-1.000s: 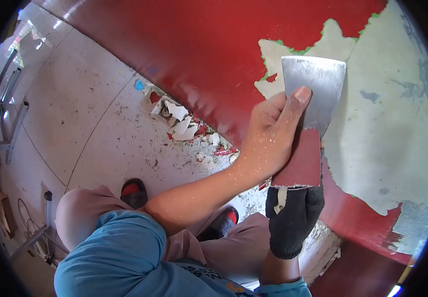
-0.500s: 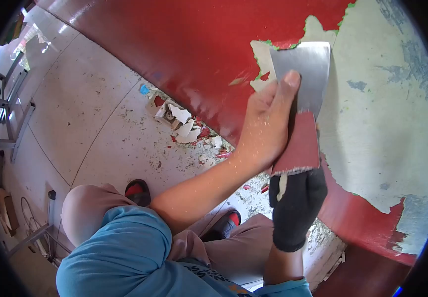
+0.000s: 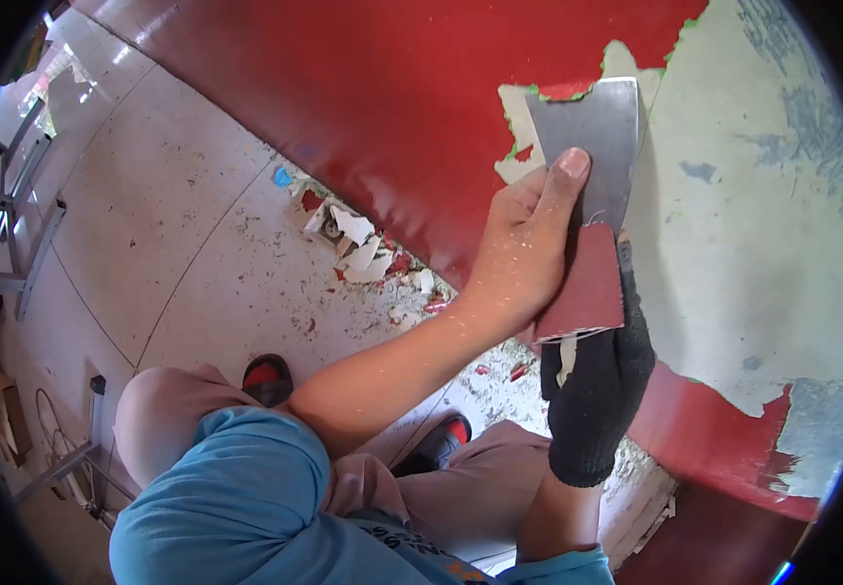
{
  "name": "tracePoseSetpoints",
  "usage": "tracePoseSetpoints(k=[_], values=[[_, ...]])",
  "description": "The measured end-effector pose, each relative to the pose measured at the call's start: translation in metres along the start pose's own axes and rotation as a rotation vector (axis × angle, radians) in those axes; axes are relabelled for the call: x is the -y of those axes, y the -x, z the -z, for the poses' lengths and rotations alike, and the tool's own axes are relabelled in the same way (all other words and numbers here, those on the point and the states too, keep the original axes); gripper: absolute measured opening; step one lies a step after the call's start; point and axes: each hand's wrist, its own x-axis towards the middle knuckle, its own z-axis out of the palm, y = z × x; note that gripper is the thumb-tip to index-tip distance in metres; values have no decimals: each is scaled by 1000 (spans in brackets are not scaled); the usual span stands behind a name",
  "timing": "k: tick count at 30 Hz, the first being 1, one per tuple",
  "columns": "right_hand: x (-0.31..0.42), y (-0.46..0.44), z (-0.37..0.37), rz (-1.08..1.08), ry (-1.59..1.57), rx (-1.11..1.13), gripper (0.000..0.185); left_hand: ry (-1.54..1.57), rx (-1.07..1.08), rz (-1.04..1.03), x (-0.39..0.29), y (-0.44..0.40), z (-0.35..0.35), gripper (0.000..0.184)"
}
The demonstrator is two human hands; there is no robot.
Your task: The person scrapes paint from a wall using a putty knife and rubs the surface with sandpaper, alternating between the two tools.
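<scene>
My bare left hand (image 3: 529, 234) is closed on a wide metal scraper (image 3: 592, 132), its thumb flat on the blade and its fingers hidden behind. My right hand (image 3: 597, 400), in a black knit glove, grips the scraper's lower end. A reddish-brown sheet, like sandpaper (image 3: 587, 283), is wrapped over the handle and hides most of it. The blade's wide edge lies up against a peeled patch in the red paint (image 3: 382, 97), by a ragged border with green specks. Pale wall surface (image 3: 763, 253) shows right of the blade.
Paint flakes and debris (image 3: 372, 258) lie along the foot of the wall, around a small socket-like box (image 3: 326, 224). Metal frames (image 3: 26, 224) stand at the far left on the tiled floor (image 3: 168, 205). My shoes (image 3: 270, 380) are close below.
The blade's upper edge has shifted slightly left and tilted. My gloved right hand has moved a little to the right and up; my left hand keeps its hold.
</scene>
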Motion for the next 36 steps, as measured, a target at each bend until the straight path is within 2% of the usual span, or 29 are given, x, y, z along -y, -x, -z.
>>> tracePoseSetpoints(k=[2,3,6,8,10,11,12,14,15,16,17,18,20,21,22,28,30,31,32,34,36], values=[[-9,3,-3,98,85,-61,43,7,-84,-69,11,4,-8,46],[-7,2,-7,126,80,-124,43,-6,-94,-168,11,0,-13,47],[8,-14,-12,191,166,-98,43,-76,-28,-133,-1,-12,3,50],[0,-6,-7,137,154,-70,43,-16,-46,-84,-7,-2,-4,52],[2,-10,-5,128,142,22,43,-8,-132,-137,-5,-2,-10,53],[5,-4,-1,87,169,27,43,-100,-158,-184,7,-3,-8,53],[6,-3,-1,103,176,33,43,-49,-164,-155,12,-1,-13,52],[1,-5,-2,170,176,-64,41,-195,-104,-155,15,-7,1,50],[10,-16,10,17,160,158,41,-161,-106,-203,6,-11,4,50],[10,-14,5,-10,149,147,41,-136,-109,-230,-8,-14,5,50],[10,-9,-2,-42,159,92,40,68,-84,-103,-23,-11,-1,51],[12,-8,-12,-45,174,48,39,61,-85,-105,-21,-9,1,51],[14,-7,-19,-6,202,16,37,-168,-146,-234,-10,-11,3,51],[3,2,-15,13,116,-14,39,-157,-109,-187,-4,-7,1,51],[-2,5,-13,26,28,-45,40,-134,9,-120,4,-6,7,41],[8,3,-9,101,38,-71,46,-82,88,43,-6,-6,3,42],[-3,1,1,-83,-131,-78,45,79,21,-37,-5,0,-7,43],[8,4,-2,48,-8,0,45,75,33,-42,0,0,-10,43],[5,2,5,62,-6,2,45,67,15,-68,7,-2,-11,44],[-1,-1,22,34,-35,172,51,71,-5,-98,8,-3,-13,45],[1,6,16,94,4,104,52,-9,57,1,4,-1,-11,46]])
